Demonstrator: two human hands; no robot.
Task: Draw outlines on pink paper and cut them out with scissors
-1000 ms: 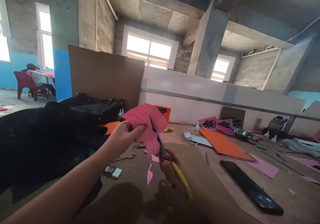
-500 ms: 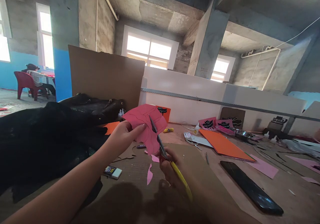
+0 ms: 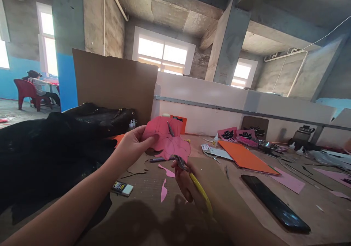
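Note:
Pinched between the thumb and fingers of my left hand [image 3: 137, 141] is a sheet of pink paper [image 3: 161, 132] with drawn outlines and a wavy cut edge. My right hand [image 3: 189, 183] is closed around the yellow handles of a pair of scissors [image 3: 201, 191]. The blades straddle the paper: one tip shows above it, while the rest of that blade is partly hidden behind the lower part of the sheet. Below, pink offcuts [image 3: 163, 191] lie on a sheet of brown cardboard [image 3: 142, 209], near a dark pen [image 3: 160, 159].
On the left are black fabric [image 3: 55, 158] and an eraser [image 3: 123, 188]. To the right lie a black phone [image 3: 274, 202], orange sheets [image 3: 246, 157], a glue bottle [image 3: 215, 140] and a metal bowl [image 3: 266, 146]. A person [image 3: 38, 85] sits far left.
The pink paper has turned and shifted a little right in my left hand. The scissors have moved slightly right, with less of the blades showing above the paper.

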